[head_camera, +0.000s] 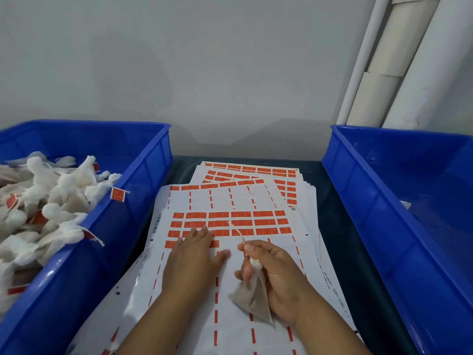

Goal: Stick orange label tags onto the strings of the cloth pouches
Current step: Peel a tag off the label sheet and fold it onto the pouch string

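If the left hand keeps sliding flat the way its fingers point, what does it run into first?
Likely the remaining orange labels: the left hand lies flat on the top label sheet, fingertips already at their bottom rows. Beyond them only more label sheets, as far as this view shows.

Print along the right edge of the top label sheet — digits, too blurred to read; barcodes likewise.

left bin: cut off at the left edge
label print: too small to read
right bin: cut off at the right edge
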### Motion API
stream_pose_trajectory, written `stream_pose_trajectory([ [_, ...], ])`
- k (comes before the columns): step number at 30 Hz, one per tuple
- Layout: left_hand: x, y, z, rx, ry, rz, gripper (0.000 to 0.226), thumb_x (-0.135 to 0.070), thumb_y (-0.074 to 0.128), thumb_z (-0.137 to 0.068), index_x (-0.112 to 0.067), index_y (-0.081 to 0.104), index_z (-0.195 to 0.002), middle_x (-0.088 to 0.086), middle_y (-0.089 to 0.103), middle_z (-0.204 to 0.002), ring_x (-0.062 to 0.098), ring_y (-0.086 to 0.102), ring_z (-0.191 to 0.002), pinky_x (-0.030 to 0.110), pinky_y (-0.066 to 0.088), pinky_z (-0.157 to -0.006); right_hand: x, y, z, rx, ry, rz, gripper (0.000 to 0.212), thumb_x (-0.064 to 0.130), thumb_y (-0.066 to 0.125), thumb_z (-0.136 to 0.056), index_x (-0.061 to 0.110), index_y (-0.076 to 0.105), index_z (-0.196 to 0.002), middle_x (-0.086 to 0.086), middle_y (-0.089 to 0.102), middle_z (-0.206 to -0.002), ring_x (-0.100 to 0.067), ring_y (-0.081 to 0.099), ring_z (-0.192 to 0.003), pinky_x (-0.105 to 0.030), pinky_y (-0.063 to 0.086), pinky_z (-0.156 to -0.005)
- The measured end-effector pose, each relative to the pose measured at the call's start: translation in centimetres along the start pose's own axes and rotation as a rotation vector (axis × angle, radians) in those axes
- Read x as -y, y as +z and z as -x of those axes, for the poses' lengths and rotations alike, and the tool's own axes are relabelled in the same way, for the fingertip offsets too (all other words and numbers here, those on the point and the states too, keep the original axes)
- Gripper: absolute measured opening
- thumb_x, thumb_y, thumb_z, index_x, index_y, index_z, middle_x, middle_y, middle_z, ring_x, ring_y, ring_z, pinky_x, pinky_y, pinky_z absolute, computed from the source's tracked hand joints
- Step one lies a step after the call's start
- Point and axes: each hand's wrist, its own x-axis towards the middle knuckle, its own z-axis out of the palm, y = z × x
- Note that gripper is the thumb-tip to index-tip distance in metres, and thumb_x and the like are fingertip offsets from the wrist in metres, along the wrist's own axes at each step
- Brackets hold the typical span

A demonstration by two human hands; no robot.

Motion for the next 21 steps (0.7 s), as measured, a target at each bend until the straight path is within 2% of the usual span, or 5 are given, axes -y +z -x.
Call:
stream_pose_trajectory([
  [6,-0.18,-0.15,-0.16,0.022,0.017,-0.104,0.069,-0.065,0.038,-0.085,-0.031,0.027,-0.144,-0.013,0.025,-0.151,0.012,0.024,-0.139,0.038,0.024,-0.111,-0.14,0.00,0.11,-0.008,0.009,-0.016,0.023,0.017,0.059,-0.091,0.018,0.078,-0.079,-0.009,0.060,-0.059,-0.015,0.057,-0.053,-0.028,0.055,-0.066],
  [13,-0.51,-0.43,-0.20,0.047,0.002,-0.177,0.065,-0.063,0.038,-0.087,-0.032,0.029,-0.143,-0.011,0.028,-0.150,0.016,0.034,-0.135,0.039,0.039,-0.101,-0.36,-0.34,-0.14,-0.018,0.005,-0.008,0.016,0.016,0.058,-0.091,0.013,0.073,-0.086,-0.006,0.061,-0.055,-0.013,0.058,-0.051,-0.030,0.053,-0.066],
  [17,-0.58,-0.63,-0.08,0.046,0.003,-0.182,0.060,-0.062,0.040,-0.087,-0.033,0.035,-0.139,-0.013,0.036,-0.146,0.015,0.048,-0.124,0.036,0.047,-0.091,-0.51,-0.47,-0.21,-0.045,0.015,0.034,0.018,0.019,0.058,-0.092,0.016,0.075,-0.084,-0.007,0.062,-0.057,-0.013,0.060,-0.052,-0.029,0.053,-0.068],
  [21,-0.52,-0.91,0.11,0.029,0.021,-0.173,0.054,-0.061,0.041,-0.087,-0.034,0.042,-0.133,-0.014,0.044,-0.141,0.015,0.055,-0.115,0.033,0.049,-0.087,-0.50,-0.49,-0.15,-0.052,0.008,0.053,0.014,0.020,0.058,-0.092,0.014,0.071,-0.093,-0.006,0.063,-0.059,-0.013,0.061,-0.053,-0.028,0.053,-0.068],
])
